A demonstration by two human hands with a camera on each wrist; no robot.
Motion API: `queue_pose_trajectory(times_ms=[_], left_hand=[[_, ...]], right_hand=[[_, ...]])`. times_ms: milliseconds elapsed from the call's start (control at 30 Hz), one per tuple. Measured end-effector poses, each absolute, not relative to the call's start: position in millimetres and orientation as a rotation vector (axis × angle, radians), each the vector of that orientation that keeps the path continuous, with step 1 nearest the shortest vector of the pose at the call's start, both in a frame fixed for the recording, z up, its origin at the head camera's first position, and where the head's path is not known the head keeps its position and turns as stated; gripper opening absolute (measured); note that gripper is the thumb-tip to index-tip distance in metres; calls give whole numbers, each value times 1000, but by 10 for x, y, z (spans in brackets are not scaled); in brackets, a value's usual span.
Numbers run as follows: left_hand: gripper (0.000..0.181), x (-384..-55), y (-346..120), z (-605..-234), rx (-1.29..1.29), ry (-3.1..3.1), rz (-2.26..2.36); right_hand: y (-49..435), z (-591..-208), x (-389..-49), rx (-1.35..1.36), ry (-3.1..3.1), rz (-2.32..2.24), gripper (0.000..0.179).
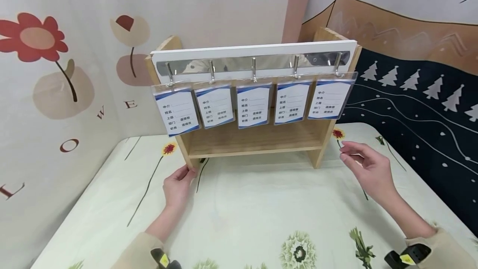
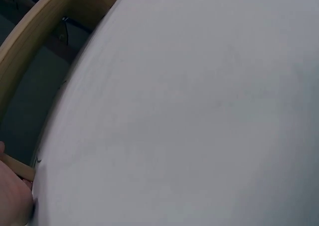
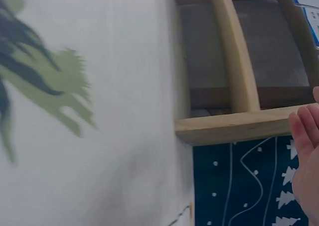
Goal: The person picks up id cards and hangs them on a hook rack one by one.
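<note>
A small wooden shelf (image 1: 254, 138) stands on the table, with a white hook rail (image 1: 224, 52) across its top front. Several ID badges (image 1: 254, 105) in clear plastic sleeves hang in a row from the metal hooks. My left hand (image 1: 178, 186) pinches the foot of the shelf's left side panel; in the left wrist view only part of that hand (image 2: 14, 193) shows, beside the panel's end. To the right of the shelf, my right hand (image 1: 367, 169) is held apart from it, fingers loosely bent and holding nothing.
A pale cloth (image 1: 239, 206) printed with flowers covers the table. Behind stands a light curtain (image 1: 224, 7) with flower prints and letters. On the right is a dark hanging cloth (image 1: 410, 107) with white trees.
</note>
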State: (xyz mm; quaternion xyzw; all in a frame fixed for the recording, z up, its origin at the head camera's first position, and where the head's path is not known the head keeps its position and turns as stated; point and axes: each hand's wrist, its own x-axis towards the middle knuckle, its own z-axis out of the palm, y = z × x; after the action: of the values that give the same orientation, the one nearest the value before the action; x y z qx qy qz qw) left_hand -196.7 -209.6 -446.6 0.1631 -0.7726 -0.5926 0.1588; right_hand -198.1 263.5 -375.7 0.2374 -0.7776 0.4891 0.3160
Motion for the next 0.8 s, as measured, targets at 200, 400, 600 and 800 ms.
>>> queue_pose_trajectory(times_ms=[200, 400, 600, 800], left_hand=[[40, -1845, -2196, -4329, 422, -2328, -1658], [39, -1715, -2264, -4231, 386, -2307, -1572], [36, -1600, -2241, -4109, 316, -2276, -1496], [32, -1542, -2137, -4127, -28, -2306, -1215]], right_hand=[[2627, -3889, -1940, 701, -2066, 1227, 40], [2615, -3946, -1915, 756, -2110, 1187, 44], [2542, -3886, -1879, 774, -2178, 1132, 42], [2421, -3838, -1902, 908, -2135, 1036, 50]])
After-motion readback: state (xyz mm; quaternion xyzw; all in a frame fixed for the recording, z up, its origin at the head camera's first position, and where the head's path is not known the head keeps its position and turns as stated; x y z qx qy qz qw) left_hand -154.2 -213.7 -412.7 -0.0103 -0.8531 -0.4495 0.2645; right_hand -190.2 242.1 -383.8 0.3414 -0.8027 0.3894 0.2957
